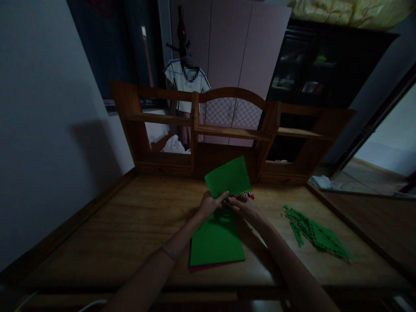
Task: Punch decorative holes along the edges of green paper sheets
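Observation:
A green sheet [229, 175] is held up at a tilt above the desk. My left hand [212, 203] is closed on its lower edge, thumb pressed on top. My right hand [243, 207] is closed at the same edge, over a small red object with white round marks [250, 196]; its kind is mostly hidden by the fingers. A row of small pale marks runs along the sheet's edge beside it. Beneath both hands lies a stack of green sheets [216, 242], with a reddish layer showing under its front edge.
To the right lies a pile of cut green paper pieces and strips [320, 234] on the wooden desk [139, 221]. A wooden shelf unit [232, 132] stands along the back edge. Beyond it, a white shirt [186, 82] hangs before a pale wardrobe [230, 47].

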Motion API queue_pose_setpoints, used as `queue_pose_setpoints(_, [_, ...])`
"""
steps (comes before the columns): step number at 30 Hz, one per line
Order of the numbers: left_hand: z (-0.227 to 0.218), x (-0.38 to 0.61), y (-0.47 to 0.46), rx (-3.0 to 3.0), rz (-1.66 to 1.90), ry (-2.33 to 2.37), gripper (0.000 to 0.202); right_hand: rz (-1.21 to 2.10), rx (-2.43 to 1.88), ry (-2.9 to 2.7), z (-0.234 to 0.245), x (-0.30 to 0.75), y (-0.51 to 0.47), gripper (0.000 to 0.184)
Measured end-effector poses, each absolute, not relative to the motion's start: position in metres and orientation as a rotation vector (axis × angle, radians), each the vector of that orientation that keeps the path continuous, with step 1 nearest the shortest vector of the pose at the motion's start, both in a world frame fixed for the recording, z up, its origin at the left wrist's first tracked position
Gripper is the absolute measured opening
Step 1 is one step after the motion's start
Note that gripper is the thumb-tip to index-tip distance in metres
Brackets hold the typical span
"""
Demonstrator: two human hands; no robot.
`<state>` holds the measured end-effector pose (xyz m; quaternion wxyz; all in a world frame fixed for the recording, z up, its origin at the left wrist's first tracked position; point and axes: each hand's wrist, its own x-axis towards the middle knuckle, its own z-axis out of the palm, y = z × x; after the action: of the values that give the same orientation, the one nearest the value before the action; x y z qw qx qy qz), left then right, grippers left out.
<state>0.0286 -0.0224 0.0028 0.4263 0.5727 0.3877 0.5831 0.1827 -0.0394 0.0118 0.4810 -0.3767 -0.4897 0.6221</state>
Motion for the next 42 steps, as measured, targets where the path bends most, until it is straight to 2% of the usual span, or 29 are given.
queue_pose_setpoints(9, [0.0086,0.0238,-0.0259,1.424,1.348,0.999,0.031,1.388,-1.045,-1.221,0.0135,0.1824,-0.038,0.043])
queue_pose_setpoints(17, [0.0108,0.0271,-0.0237,1.24,1.519,0.977,0.04,1.254,-1.106,-1.333,0.0107,0.1885,-0.034,0.034])
queue_pose_setpoints(32, [0.0079,0.0214,-0.0174,1.145,1.52,0.986,0.044,1.374,-0.981,-1.271,0.0094,0.1828,-0.0358,0.034])
queue_pose_setpoints(42, [0.0064,0.0243,-0.0177,1.239,1.482,0.989,0.037,1.387,-0.957,-1.273,0.0138,0.1827,-0.0386,0.033])
